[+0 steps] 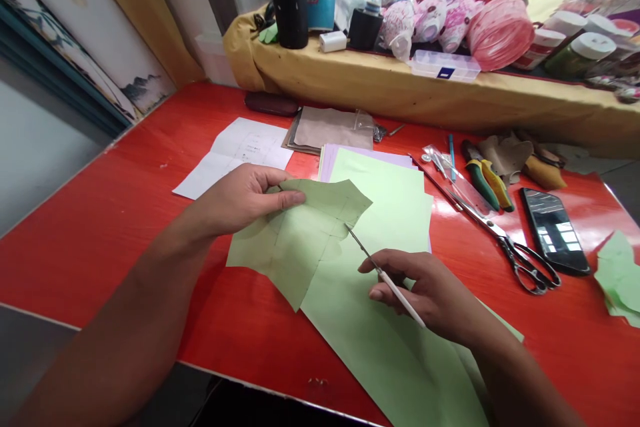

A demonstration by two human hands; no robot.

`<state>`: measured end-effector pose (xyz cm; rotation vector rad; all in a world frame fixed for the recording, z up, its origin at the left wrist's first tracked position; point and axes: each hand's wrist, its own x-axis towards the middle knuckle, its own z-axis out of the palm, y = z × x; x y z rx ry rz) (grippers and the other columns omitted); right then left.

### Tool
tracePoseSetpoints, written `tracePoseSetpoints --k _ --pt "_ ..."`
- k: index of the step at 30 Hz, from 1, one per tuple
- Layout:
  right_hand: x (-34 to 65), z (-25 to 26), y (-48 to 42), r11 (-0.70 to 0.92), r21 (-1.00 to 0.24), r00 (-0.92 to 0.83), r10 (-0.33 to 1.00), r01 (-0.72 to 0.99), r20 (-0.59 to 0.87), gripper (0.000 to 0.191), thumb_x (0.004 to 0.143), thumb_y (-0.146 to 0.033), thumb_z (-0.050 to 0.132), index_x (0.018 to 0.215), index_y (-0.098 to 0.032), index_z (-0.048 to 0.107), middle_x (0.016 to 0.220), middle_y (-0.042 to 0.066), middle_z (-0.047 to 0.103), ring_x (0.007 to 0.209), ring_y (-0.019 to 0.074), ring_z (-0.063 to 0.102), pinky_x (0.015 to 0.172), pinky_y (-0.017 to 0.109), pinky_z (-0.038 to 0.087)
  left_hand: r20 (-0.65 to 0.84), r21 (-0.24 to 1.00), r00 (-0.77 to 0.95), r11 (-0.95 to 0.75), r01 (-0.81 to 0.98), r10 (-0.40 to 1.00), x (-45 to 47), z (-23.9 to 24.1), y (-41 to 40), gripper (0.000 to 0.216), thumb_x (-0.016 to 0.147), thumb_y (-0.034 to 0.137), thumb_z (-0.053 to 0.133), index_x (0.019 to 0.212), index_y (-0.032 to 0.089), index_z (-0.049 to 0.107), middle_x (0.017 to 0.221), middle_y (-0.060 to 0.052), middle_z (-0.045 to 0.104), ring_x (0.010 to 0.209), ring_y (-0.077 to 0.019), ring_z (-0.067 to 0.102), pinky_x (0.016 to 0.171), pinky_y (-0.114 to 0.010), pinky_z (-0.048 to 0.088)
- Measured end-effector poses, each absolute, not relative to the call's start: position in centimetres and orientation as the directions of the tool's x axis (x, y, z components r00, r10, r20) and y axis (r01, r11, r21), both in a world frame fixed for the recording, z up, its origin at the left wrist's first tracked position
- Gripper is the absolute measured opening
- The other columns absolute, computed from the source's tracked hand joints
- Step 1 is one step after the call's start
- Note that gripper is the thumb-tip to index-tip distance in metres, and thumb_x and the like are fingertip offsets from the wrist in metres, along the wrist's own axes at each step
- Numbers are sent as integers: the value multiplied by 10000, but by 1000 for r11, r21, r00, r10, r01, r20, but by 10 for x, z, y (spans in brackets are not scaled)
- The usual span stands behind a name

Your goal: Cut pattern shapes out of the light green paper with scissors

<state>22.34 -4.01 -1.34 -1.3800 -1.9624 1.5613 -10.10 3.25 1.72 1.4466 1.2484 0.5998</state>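
Green paper cut-out (295, 233), held just above the red table (125, 213) and overlapping a stack of green sheets (385, 207). The left hand (240, 200) pinches its upper edge between thumb and fingers. The right hand (430, 293) is closed around a thin white-handled tool (400, 293), whose tip meets the piece's right edge. The outline appears already cut and faint creases cross it; the work at that edge seems unfinished.

Left hand (240, 199) pinches green cutout (295, 233) above red counter (100, 227). Right hand (430, 293) holds thin tool (385, 277), tip at cutout edge. Scissors (500, 233), phone (555, 230) right.
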Motion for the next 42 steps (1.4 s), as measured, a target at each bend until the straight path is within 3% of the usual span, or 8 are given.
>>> tracePoseSetpoints --k 13,19,23,32,42 --pt "221 -11 -40 41 -840 -506 814 541 -286 478 955 -686 717 1088 -240 825 814 44 696 680 186 559 545 264 451 -277 920 348 143 365 895 -99 20 32 309 894 473 805 749 202 774 668 -10 710 561 -154 654 474 -224 502" --pt "223 -13 -40 -14 -847 -514 790 531 -335 444 968 -664 714 1090 -245 795 834 31 650 685 176 490 562 269 393 -281 924 361 148 353 889 -100 20 32 284 906 460 809 790 202 789 723 -15 733 618 -150 667 502 -213 513" --pt "222 -14 -39 -27 -846 -521 777 532 -353 434 964 -656 721 1094 -248 787 805 18 614 681 174 459 567 273 371 -237 932 339 114 345 910 -99 19 33 358 912 464 816 697 198 708 640 23 640 558 -103 575 470 -181 445" --pt "223 -16 -40 -35 -839 -529 762 543 -374 437 965 -663 717 1088 -250 789 780 11 605 687 177 482 574 267 405 -269 928 325 154 339 906 -97 19 33 315 916 462 808 754 197 757 693 4 697 601 -119 626 508 -191 482" --pt "222 -16 -40 15 -833 -532 776 553 -339 432 968 -643 727 1088 -236 811 813 35 690 698 186 563 590 272 468 -278 927 321 166 335 905 -97 18 34 315 904 437 815 719 191 744 673 3 691 588 -113 612 501 -186 469"
